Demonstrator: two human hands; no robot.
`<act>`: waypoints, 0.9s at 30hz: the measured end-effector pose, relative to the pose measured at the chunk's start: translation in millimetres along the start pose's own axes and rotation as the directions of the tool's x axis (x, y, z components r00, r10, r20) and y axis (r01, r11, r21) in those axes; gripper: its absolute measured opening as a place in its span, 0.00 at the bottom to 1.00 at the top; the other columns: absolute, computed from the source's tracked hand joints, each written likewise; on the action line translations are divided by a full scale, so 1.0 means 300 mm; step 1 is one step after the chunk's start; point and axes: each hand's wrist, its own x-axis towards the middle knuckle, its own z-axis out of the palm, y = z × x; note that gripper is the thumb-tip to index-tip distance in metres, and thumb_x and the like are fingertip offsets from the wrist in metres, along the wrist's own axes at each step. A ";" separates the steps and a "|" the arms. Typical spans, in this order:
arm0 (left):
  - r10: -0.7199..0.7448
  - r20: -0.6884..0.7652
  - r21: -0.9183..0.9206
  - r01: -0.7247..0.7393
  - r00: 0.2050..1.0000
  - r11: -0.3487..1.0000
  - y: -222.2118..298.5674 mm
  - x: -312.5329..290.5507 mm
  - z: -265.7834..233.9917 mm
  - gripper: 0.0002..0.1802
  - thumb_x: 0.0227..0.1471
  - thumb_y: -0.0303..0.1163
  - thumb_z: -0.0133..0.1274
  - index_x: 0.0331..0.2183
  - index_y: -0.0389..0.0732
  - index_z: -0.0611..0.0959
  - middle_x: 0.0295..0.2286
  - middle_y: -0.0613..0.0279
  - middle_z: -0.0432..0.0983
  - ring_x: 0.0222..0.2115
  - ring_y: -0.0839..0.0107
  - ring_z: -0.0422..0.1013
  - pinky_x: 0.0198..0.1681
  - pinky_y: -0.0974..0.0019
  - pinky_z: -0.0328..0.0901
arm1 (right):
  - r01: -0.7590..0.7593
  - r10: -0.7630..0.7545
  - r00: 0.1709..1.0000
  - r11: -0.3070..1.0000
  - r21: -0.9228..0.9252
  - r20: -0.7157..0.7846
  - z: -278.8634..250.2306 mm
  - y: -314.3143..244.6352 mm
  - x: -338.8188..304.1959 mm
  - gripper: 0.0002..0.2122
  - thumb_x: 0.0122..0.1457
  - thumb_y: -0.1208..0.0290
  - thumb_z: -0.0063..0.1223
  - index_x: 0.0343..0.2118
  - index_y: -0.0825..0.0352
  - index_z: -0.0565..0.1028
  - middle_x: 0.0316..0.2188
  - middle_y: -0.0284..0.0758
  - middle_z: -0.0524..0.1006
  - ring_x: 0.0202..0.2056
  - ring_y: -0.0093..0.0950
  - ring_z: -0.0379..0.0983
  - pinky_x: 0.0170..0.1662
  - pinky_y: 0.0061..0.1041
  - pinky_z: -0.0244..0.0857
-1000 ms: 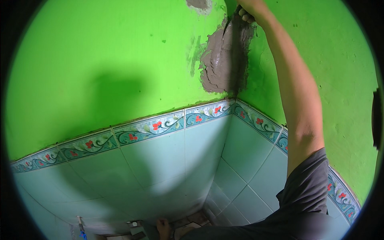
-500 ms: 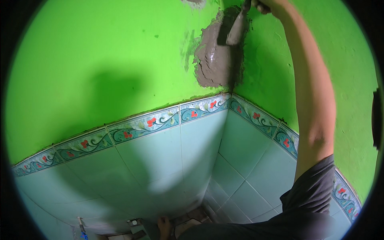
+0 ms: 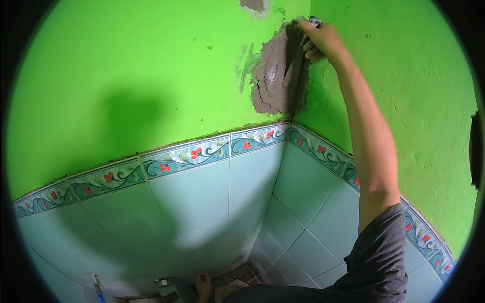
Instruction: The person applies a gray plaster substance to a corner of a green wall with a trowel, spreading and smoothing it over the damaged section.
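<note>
- My right hand (image 3: pixel 326 42) is wrapped round a trowel, thumb and forefinger pinching near the top, the other fingers (image 3: pixel 312 52) curled in below.
- The trowel (image 3: pixel 294 65) slants down and to the left out of my grip, in front of the grey patch by the wall corner; whether its edge touches the wet stuff, I can't make out.
- Its dark, shiny handle end (image 3: pixel 314 21) pokes out above my knuckles. I'd judge the tool light and the blade stiff with a little spring; smeared fingers could make it slick, so the handle is the place to hold, well clear of the blade.
- The mortar patch (image 3: pixel 271 83) looks soft, heavy and sticky, glossy along one ridge and cracked low on its left side; I'd expect it to sag or tear under a hard push.
- Around it lies the green wall (image 3: pixel 151 55), with the flowered tile border (image 3: pixel 212 147) just below.
- My left hand (image 3: pixel 203 284) is far down by the lower edge, fingers seemingly curled; what they hold, if anything, I can't tell.
</note>
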 end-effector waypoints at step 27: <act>0.097 0.103 0.075 -0.105 0.990 0.992 -0.130 0.076 -0.019 0.13 0.56 0.34 0.50 0.36 0.33 0.75 0.31 0.51 0.74 0.30 0.64 0.72 0.34 0.61 0.66 | 0.005 0.030 0.988 0.974 0.227 -0.151 -0.004 0.027 -0.070 0.18 0.57 0.57 0.55 0.28 0.72 0.74 0.20 0.41 0.78 0.15 0.28 0.75 0.17 0.24 0.71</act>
